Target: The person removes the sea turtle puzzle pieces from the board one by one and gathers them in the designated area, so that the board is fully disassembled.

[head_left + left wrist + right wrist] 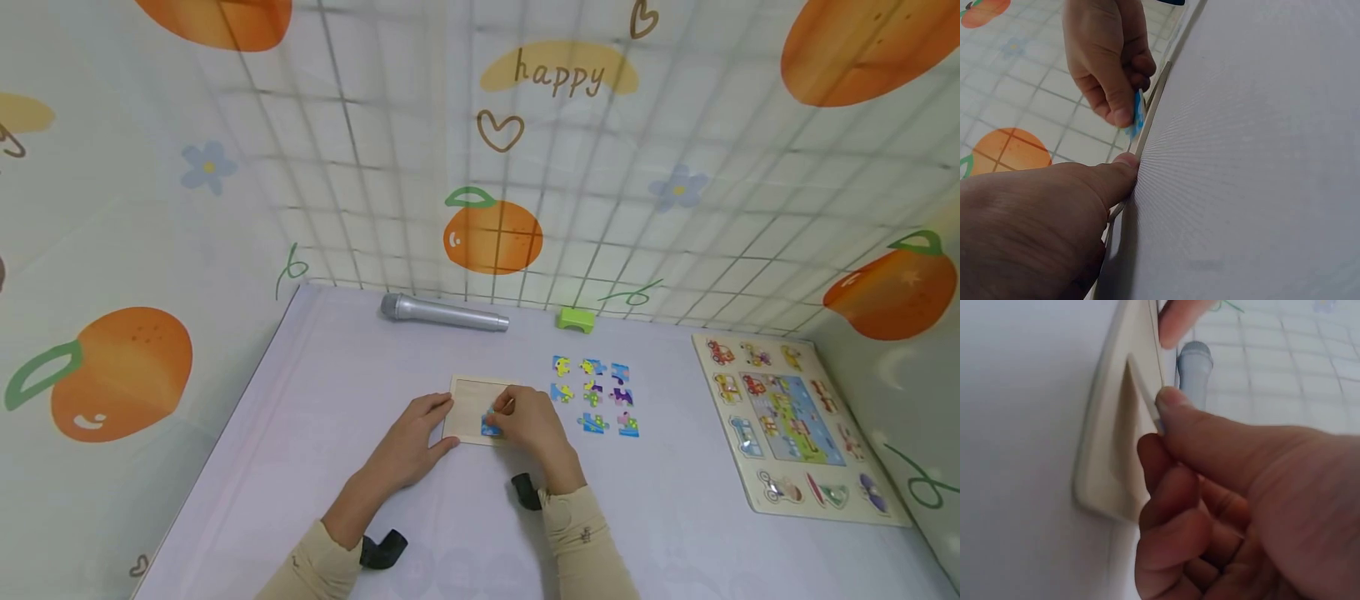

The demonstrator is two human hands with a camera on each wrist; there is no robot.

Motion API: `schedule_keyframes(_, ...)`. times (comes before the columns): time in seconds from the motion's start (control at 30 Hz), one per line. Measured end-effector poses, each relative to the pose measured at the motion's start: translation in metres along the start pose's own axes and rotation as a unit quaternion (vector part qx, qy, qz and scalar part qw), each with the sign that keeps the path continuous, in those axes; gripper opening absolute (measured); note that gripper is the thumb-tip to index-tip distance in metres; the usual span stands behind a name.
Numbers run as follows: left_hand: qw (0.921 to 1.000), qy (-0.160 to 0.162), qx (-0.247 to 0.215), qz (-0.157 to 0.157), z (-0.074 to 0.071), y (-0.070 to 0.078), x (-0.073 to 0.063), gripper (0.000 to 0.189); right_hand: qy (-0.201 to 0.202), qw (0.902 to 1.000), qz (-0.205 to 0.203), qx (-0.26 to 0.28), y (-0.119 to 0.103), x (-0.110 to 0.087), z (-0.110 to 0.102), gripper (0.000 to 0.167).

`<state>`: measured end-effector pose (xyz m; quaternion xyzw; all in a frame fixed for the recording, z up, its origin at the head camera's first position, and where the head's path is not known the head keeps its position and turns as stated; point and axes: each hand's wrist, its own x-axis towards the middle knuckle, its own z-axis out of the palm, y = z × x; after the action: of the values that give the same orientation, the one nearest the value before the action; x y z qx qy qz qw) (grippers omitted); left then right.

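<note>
A small pale wooden puzzle tray (467, 408) lies on the white table in front of me. My left hand (408, 437) holds its left end, thumb at the near edge and fingers along the left side. Over the tray's right part, my right hand (534, 421) pinches a blue puzzle piece (1137, 115) between thumb and forefinger. The piece is tilted, with its lower edge close to the tray; the right wrist view shows it edge-on, so contact is unclear. Several loose puzzle pieces (592, 392) lie in rows to the right of the tray.
Behind the tray lies a silver microphone (446, 313), with a green block (575, 320) to its right. A large wooden picture board (802, 429) is at the far right. A white grid (375, 167) and printed cloth rise behind the table.
</note>
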<state>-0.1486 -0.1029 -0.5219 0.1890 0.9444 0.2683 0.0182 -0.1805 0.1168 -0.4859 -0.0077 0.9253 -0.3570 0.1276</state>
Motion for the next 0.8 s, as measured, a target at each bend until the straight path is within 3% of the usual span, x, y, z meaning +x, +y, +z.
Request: schedule_keyframes(0.8, 1.0, 0.005, -0.006, 0.001, 0.002, 0.0, 0.0, 0.068, 0.027, 0.9987, 0.043, -0.008, 0.034, -0.006, -0.035, 0.02)
